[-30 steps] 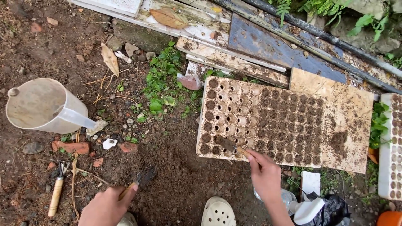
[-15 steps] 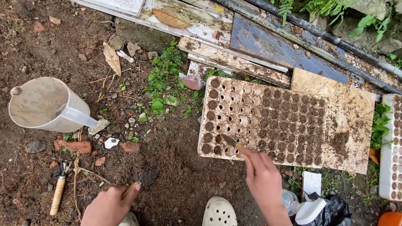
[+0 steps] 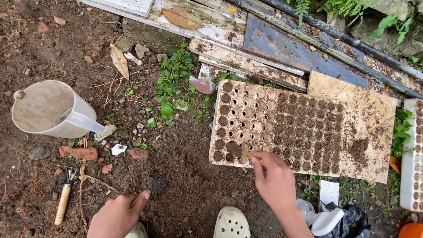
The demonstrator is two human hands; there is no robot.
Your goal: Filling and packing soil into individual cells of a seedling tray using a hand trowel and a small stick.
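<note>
While right hand (image 3: 275, 180) grips trowel (image 3: 240, 151) over seed tray (image 3: 299, 128), left hand (image 3: 116, 216) clasps second trowel (image 3: 152, 187).

Bare dark soil (image 3: 39, 48), weathered planks (image 3: 246, 61), green weeds (image 3: 172, 83) in daylight

Two hands working soil with small trowels

The right hand (image 3: 275, 180) is holding a small trowel (image 3: 238, 150) over the seed tray (image 3: 282, 128); the left hand (image 3: 115, 217) is gripping another trowel (image 3: 152, 187) in the dirt.

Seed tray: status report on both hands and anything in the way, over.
Right hand holds small trowel over seed tray. Left hand holds second trowel on soil. Nothing blocking.
</note>
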